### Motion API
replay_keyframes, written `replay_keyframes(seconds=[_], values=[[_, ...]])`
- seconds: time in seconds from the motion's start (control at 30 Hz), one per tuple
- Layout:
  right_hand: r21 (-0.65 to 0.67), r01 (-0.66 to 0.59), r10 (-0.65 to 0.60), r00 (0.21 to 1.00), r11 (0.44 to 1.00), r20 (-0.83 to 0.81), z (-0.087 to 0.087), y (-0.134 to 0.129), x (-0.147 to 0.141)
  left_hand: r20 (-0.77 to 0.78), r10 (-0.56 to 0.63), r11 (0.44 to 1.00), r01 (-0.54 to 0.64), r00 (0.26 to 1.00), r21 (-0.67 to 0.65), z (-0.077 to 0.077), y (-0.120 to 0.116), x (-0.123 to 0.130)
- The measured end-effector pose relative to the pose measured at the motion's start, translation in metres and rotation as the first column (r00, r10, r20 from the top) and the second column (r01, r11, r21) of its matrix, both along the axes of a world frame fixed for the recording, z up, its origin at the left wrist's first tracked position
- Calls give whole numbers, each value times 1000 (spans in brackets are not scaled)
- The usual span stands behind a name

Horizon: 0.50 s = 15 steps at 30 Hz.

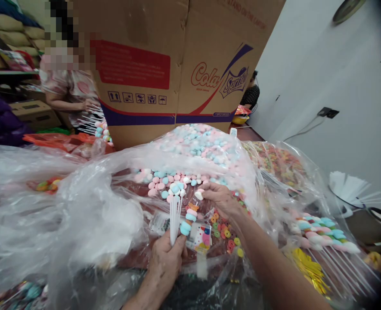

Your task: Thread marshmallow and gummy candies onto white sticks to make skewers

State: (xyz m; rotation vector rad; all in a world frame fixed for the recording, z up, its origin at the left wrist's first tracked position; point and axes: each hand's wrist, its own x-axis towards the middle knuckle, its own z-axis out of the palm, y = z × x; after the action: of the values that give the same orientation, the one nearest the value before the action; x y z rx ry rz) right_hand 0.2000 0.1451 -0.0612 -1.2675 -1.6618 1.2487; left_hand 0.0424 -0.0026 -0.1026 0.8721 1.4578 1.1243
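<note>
My left hand (164, 260) is closed around a bundle of white sticks (175, 219) pointing upward. Beside the bundle, at the same hand, is a candy skewer (188, 223) threaded with blue, pink and orange pieces. My right hand (223, 201) pinches a white marshmallow (199, 195) close above the skewer's top. Loose pink, blue and white marshmallows (158, 186) lie just beyond, spilling from a large clear bag (206, 144). Under my right forearm are colourful gummy rings (219, 227). The palm side of my left hand is hidden.
A tall cardboard box (141, 103) stands behind the bag. Finished candy skewers (326, 234) and yellow ties (311, 271) lie at right, near white sticks in a container (347, 191). Crumpled plastic (90, 219) covers the left. Another person (69, 84) holds skewers at back left.
</note>
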Motion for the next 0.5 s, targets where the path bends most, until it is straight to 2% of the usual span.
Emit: replay_keyframes(seconds=[0.07, 0.13, 0.3, 0.5], values=[[-188, -30, -24, 961, 982, -274, 7, -10, 1, -19, -5, 1000, 5, 1000, -5, 2, 1, 0], [-260, -50, -46, 936, 964, -349, 13, -17, 0, -29, -11, 1000, 11, 1000, -8, 3, 1, 0], [-281, -29, -78, 929, 959, -362, 15, -18, -1, -17, -11, 1000, 11, 1000, -1, 3, 0, 0], [-251, -45, -35, 951, 967, -308, 12, -16, 1, -30, -10, 1000, 10, 999, -8, 2, 2, 1]])
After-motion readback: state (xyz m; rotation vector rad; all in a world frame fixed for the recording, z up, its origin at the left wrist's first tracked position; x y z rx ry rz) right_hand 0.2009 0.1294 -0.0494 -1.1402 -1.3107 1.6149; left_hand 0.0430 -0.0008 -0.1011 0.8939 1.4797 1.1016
